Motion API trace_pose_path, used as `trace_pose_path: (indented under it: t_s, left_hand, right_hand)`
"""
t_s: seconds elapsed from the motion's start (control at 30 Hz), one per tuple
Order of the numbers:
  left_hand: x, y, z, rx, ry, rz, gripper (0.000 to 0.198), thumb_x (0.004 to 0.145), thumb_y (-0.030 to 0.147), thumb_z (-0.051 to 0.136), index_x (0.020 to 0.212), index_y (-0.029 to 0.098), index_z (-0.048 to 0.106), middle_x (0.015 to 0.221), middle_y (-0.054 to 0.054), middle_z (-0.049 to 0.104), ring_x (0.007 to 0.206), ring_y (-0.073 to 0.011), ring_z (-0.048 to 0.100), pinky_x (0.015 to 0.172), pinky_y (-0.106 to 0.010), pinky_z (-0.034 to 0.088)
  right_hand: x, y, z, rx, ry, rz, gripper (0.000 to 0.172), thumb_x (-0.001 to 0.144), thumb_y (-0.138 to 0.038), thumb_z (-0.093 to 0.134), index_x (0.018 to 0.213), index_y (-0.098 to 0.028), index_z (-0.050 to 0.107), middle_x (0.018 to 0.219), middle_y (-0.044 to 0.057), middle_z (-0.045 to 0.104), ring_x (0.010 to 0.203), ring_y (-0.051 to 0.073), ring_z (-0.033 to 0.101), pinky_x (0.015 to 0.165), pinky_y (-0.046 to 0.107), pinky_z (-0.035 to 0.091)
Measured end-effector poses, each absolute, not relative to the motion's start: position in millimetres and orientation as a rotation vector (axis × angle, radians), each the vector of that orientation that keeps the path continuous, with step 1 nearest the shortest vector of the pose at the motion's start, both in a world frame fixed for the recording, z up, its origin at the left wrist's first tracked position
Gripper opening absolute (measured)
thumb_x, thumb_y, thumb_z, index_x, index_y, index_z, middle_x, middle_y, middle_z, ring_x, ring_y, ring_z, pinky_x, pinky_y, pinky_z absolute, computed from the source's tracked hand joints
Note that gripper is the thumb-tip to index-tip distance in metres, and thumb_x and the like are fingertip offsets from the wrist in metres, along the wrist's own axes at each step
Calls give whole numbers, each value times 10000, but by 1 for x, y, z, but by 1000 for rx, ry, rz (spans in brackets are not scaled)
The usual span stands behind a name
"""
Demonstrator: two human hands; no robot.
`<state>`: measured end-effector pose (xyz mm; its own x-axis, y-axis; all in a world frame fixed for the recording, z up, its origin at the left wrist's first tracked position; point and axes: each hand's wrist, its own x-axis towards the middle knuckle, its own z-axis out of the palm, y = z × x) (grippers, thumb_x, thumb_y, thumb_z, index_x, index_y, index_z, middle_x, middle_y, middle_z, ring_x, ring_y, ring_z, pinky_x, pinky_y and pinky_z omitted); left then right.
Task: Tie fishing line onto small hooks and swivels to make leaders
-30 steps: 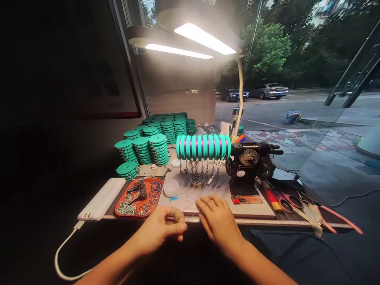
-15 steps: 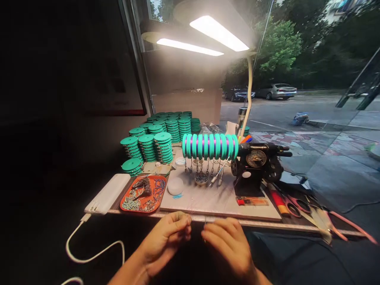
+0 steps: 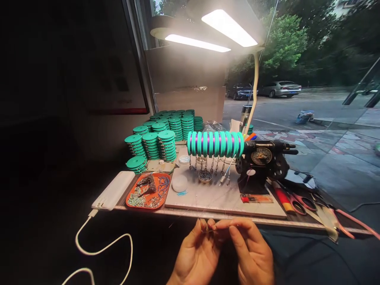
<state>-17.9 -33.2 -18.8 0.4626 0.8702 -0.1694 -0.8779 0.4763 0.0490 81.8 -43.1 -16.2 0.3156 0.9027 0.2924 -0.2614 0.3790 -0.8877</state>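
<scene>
My left hand (image 3: 198, 251), palm turned up, pinches a thin line (image 3: 210, 230) between thumb and fingers at the table's front edge. Close against it on the right, my right hand (image 3: 252, 249) has its thumb and forefinger closed on the same small spot. Anything finer at the fingertips is too small to make out. Behind the hands, a row of turquoise spools (image 3: 215, 144) with purple between them sits on the shaft of a black winding machine (image 3: 263, 156). Small metal swivels (image 3: 206, 166) hang below the row.
An orange tray (image 3: 148, 206) holds small coloured tubes and metal bits. Stacks of green spools (image 3: 166, 146), a white power bank (image 3: 114, 190), a round white lid (image 3: 179, 183), a bowl of beads (image 3: 204, 176), a lighter (image 3: 257, 198) and scissors (image 3: 299, 206) surround the board (image 3: 219, 202).
My hands have come together from apart, with the left moving right and turning palm up. The right hand has turned so its thumb shows. The view has shifted slightly.
</scene>
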Motion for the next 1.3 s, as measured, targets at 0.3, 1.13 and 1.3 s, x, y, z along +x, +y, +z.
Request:
trace_pose_path:
  t_s: [0.3, 1.13, 1.3]
  left_hand:
    - [-16, -35, -21, -12, 181, 1066, 80, 744, 97, 650, 706, 72, 716, 790, -68, 732, 799, -142, 658, 837, -219, 469]
    - [-16, -35, -14, -62, 159, 1009, 48, 666, 56, 719, 713, 65, 708, 723, -45, 746, 707, -86, 673, 719, -133, 490]
    - [-25, -42, -14, 150, 430, 1160, 103, 685, 214, 728, 782, 190, 704, 636, 11, 692, 664, -102, 645, 641, -174, 480]
  right_hand:
    - [91, -38, -28, -754, -992, 935, 54, 836, -241, 555, 869, -212, 586, 772, 33, 684, 695, 166, 663, 619, 247, 549]
    - [74, -46, -31, -811, -1204, 627, 97, 800, -190, 562, 826, -254, 630, 812, 20, 620, 776, 166, 602, 689, 266, 500]
    - [94, -49, -35, -852, -1634, 179, 81, 804, -246, 543, 813, -247, 624, 864, 49, 563, 763, 185, 561, 643, 288, 473]
